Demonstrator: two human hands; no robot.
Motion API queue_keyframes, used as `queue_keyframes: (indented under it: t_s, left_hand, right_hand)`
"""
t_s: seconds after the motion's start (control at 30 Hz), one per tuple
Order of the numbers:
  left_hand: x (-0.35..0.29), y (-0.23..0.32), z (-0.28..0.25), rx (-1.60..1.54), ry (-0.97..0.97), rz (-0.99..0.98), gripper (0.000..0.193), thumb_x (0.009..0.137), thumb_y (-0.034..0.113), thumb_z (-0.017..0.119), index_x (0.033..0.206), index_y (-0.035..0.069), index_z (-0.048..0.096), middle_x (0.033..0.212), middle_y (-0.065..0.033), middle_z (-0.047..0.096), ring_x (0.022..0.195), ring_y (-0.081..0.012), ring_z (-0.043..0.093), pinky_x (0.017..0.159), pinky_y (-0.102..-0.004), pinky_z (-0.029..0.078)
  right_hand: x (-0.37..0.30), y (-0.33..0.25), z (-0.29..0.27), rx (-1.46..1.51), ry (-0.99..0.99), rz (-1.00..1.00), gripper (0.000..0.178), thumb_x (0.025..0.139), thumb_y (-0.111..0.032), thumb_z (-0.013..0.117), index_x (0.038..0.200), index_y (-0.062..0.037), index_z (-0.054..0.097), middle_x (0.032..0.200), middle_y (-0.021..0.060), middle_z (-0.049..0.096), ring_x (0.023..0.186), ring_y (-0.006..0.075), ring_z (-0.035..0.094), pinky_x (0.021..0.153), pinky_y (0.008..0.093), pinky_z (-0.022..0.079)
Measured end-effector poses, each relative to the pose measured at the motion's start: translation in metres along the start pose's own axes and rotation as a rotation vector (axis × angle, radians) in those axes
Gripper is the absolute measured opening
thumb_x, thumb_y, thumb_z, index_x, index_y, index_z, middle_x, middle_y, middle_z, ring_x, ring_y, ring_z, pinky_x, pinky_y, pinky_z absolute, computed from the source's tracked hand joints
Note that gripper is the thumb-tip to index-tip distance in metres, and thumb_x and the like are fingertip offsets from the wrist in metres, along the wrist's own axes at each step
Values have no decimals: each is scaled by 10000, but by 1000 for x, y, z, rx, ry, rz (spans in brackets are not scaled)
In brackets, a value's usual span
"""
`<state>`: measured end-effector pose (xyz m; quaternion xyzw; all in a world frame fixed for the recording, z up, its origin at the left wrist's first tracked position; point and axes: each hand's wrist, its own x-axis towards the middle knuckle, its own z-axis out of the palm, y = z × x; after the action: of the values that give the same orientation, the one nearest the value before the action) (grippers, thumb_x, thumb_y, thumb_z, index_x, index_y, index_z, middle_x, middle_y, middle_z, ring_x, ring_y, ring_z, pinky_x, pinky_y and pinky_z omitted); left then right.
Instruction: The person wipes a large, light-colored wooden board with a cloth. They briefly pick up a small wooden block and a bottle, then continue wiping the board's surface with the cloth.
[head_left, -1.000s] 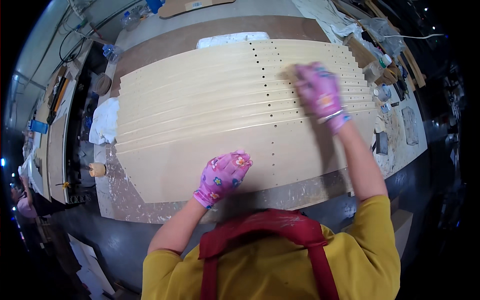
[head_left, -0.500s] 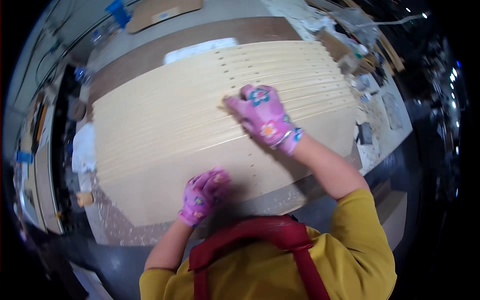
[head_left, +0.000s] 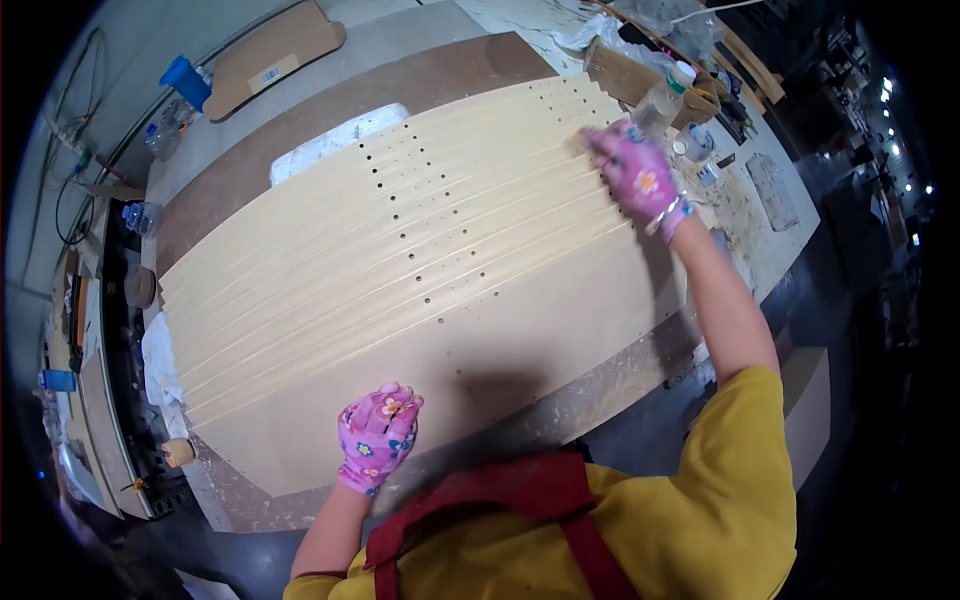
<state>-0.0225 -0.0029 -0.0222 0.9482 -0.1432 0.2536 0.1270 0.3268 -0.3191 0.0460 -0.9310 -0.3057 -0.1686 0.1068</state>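
Several pale wooden boards (head_left: 300, 260) lie overlapped like steps, crossed by rows of small dark holes. My right hand (head_left: 640, 178), in a pink flowered glove, is at the boards' far right end. Its fingers close on a small tan pad-like piece (head_left: 580, 142), pressed against the board surface; motion blur hides its exact kind. My left hand (head_left: 378, 432), gloved the same way, hovers over the near edge of the front board, left of the middle. Its fingers are curled in, and nothing shows in them.
Beyond the boards lie a white slab (head_left: 335, 145) and a brown cardboard piece (head_left: 270, 60), with a blue cup (head_left: 186, 84) beside it. To the right stand a clear bottle (head_left: 664, 100), a cardboard box (head_left: 622, 72) and small tubs (head_left: 694, 143). A tape roll (head_left: 178, 453) sits at the left edge.
My right hand has swept with the tan piece from the middle of the boards to their far right end. My left hand remains near the front edge. The view has shifted.
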Motion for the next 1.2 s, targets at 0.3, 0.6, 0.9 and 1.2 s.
queue_keyframes:
  t_s: [0.3,0.6,0.9,1.2]
  left_hand:
    - [4,1,2,-11,0,7,234,710,70,740,898,184,661,963,9,636,933,-219,628,688,-376,497]
    - [1,0,3,19,-14,-7,249,706,85,747,909,198,660,962,14,641,963,-227,615,743,-393,478]
    - [4,-1,2,14,0,25,260,694,88,731,912,216,669,967,29,646,945,-205,625,714,-369,473]
    - [4,-5,0,-20,-30,20,261,681,98,722,915,206,684,947,26,643,860,-204,638,646,-363,510]
  right_hand:
    - [-19,38,-5,42,-54,96,397,906,-303,576,1278,-165,588,1178,174,583,1011,346,603,879,449,480]
    - [47,-144,13,507,-110,-199,188,887,-211,581,1040,-144,667,853,125,620,783,286,623,693,392,499]
    - [90,73,19,275,-18,697,215,888,-266,642,1025,-101,655,795,61,630,657,208,629,593,353,509]
    - [93,106,30,-251,-59,340,305,894,-198,596,1197,-170,624,1052,166,624,933,369,632,805,447,510]
